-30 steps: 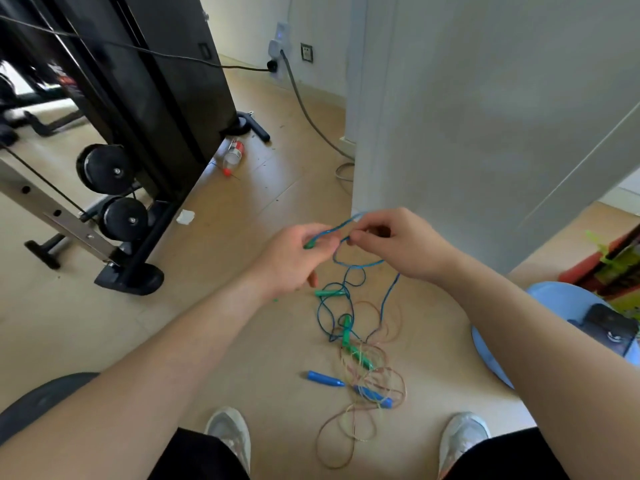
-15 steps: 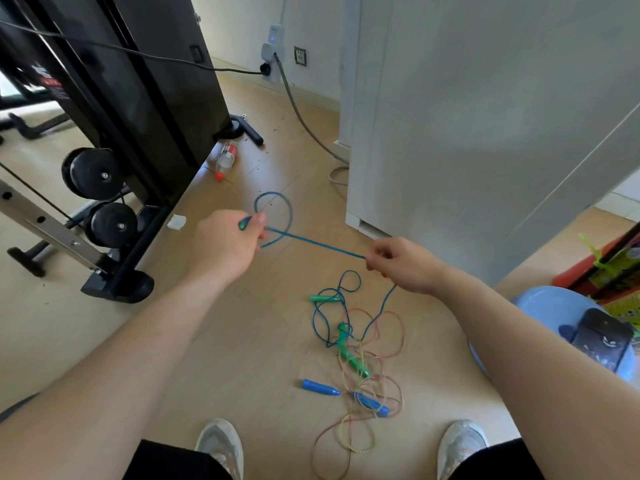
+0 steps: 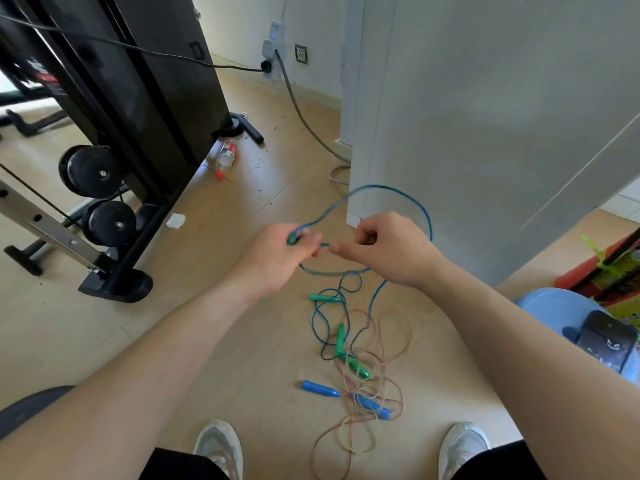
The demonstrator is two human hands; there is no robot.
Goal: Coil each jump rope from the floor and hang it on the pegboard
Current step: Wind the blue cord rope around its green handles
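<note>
Coiling barely begun, I judge; hanging all remains | floor (image 3: 104, 341): other ropes (image 3: 363, 386) lie tangled | blue rope (image 3: 381, 186): one loop aloft, tail trailing down | left hand (image 3: 277, 251) grips green handle (image 3: 292, 240) | right hand (image 3: 391, 247) pinches that rope.

My left hand (image 3: 273, 254) grips a green handle (image 3: 292, 240); my right hand (image 3: 391, 247) pinches the blue rope (image 3: 381, 186), which loops above both hands.
</note>
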